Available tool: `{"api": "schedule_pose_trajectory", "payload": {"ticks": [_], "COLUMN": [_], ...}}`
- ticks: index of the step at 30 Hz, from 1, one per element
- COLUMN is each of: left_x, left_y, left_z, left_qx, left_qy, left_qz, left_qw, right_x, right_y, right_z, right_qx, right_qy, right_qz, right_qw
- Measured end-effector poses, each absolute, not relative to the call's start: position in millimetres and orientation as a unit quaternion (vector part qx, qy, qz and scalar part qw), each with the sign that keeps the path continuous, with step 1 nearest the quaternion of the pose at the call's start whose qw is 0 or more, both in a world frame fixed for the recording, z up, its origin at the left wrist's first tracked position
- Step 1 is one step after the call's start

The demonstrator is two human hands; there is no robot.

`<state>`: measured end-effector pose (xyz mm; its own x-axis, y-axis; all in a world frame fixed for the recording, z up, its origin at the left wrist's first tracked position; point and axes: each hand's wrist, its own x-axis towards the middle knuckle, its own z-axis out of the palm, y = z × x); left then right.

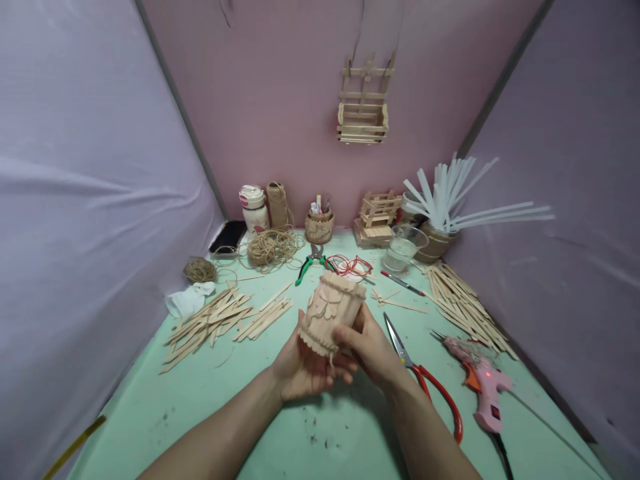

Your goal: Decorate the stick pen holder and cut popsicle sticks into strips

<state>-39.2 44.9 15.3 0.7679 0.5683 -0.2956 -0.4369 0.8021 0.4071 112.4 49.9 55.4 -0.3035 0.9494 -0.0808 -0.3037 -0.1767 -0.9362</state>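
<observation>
Where lavender sheeting (75, 167) closes the left and right of the frame, a pink back wall (280, 100) stands between, bearing one slatted wooden rack (363, 130) at upper centre-right. Tabletop (240, 427): mint green, far side meeting the wall, left edge slanting to the lower left, dark specks at lower centre.

Right hand (367, 343): centre, reaching in from the lower right; thumb on the front of the wooden cup (327, 310), fingers mostly hidden behind, gripping its side. Left hand (305, 367): centre, reaching in from the lower left; palm up, mostly open, fingers loosely extended beneath the cup. Cup: centre of the frame, tilted, held above the tabletop; braided bands, petal shapes.

Green surface shows between the forearms and leftward to the loose sticks (210, 323), apart from the left hand. Closer limits at right: pink glue gun (483, 383), lower right; red-handled scissors (418, 371), just beside the right forearm. Beyond the cup, upper centre: green-handled pliers (317, 257), red cord (345, 265).
</observation>
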Motion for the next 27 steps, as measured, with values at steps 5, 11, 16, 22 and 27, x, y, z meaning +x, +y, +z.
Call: {"api": "schedule_pose_trajectory", "payload": {"ticks": [5,11,16,22,27], "left_x": [-50.4,-65.0,-75.8,-153.3,-209.3], "left_y": [60.9,69.2,87.3,179.2,225.4], "left_z": [22.0,16.7,23.6,92.1,118.8], "left_qx": [0.276,0.422,0.417,0.378,0.37], "left_qy": [0.431,0.547,0.553,0.668,0.746], "left_qz": [0.485,0.589,0.644,0.635,0.546], "left_qw": [0.71,0.419,0.324,0.09,0.095], "right_x": [117.8,110.3,101.7,103.5,107.9], "right_y": [61.8,59.8,58.7,61.6,62.7], "right_z": [48.3,35.7,23.5,18.0,11.3], "right_qx": [-0.484,-0.546,-0.547,-0.541,-0.54], "right_qy": [-0.502,-0.559,-0.578,-0.582,-0.569], "right_qz": [0.49,0.393,0.429,0.465,0.49], "right_qw": [0.524,0.484,0.428,0.39,0.38]}}
